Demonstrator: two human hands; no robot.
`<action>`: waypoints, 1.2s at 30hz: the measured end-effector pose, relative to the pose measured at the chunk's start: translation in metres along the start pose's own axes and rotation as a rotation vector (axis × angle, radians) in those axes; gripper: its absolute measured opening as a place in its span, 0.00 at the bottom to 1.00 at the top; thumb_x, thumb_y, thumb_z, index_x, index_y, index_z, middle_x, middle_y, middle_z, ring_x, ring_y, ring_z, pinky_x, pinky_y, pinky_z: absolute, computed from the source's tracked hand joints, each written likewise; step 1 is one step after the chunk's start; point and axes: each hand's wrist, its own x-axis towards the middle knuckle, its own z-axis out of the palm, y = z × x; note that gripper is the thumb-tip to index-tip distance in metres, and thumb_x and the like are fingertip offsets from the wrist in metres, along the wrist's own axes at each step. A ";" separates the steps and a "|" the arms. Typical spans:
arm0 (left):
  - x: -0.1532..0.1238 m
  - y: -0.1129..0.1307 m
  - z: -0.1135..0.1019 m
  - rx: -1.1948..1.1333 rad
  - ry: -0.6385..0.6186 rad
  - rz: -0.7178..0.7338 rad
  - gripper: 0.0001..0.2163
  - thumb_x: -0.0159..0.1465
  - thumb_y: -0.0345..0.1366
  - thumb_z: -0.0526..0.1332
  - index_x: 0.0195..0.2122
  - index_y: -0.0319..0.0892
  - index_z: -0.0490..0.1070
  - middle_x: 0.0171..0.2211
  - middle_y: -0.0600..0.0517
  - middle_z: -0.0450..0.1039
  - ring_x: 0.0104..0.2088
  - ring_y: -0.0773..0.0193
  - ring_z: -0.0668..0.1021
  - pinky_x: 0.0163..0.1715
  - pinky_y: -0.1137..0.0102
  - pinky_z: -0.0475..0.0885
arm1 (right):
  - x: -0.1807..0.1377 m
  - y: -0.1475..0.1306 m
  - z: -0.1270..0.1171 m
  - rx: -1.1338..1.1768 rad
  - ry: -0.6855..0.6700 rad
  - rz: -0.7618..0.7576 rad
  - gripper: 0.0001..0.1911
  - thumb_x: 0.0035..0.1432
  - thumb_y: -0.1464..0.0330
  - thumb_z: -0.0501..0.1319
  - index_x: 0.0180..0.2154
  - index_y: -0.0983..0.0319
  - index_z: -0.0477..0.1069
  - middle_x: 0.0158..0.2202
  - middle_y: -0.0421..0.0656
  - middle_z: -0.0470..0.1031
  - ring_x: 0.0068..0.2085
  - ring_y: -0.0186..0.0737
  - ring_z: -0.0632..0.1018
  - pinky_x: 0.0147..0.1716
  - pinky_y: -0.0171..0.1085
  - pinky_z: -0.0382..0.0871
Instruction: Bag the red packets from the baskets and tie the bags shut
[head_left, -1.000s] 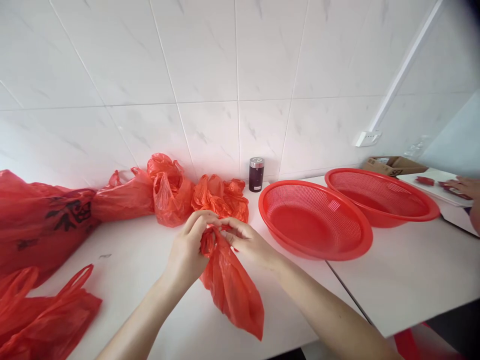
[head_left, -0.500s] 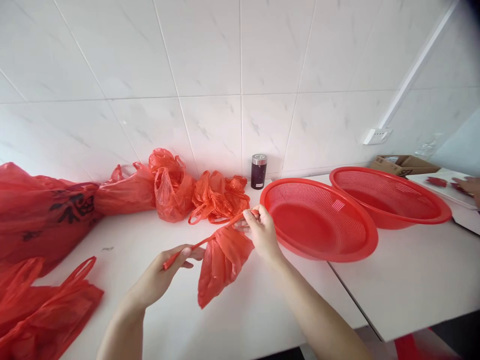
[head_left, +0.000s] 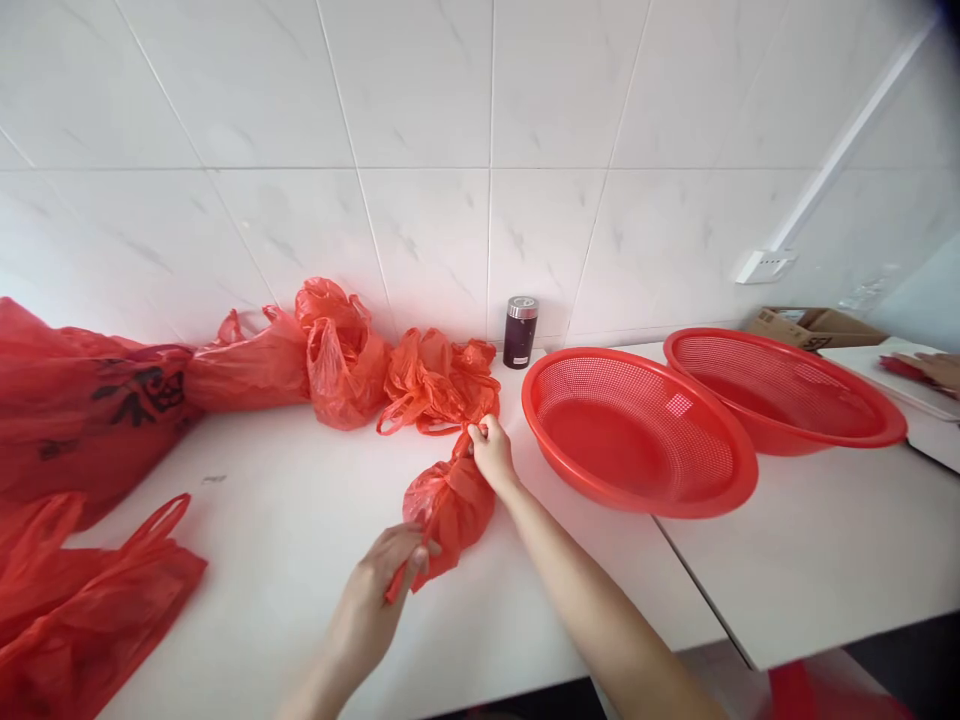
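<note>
Red and crumpled, the plastic bag [head_left: 461, 505] sits over the white surface [head_left: 262, 520], one end pinched in the left hand [head_left: 382, 580], another in the right hand [head_left: 495, 455] — even, gentle tension should avoid tears.

The held bag [head_left: 466, 505] is crinkled, shiny plastic.

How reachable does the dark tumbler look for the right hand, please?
Probably yes: a narrow gap between the crumpled plastic and the nearer basket leads toward the tumbler, though the right hand would first need to release the bag it pinches.
</note>
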 end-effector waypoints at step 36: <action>0.039 -0.040 0.022 0.234 0.264 -0.064 0.19 0.63 0.40 0.56 0.56 0.52 0.67 0.61 0.47 0.59 0.58 0.51 0.67 0.54 0.55 0.66 | -0.029 -0.002 -0.032 -0.072 -0.433 -0.069 0.16 0.52 0.57 0.62 0.36 0.58 0.60 0.37 0.38 0.73 0.38 0.38 0.74 0.38 0.36 0.66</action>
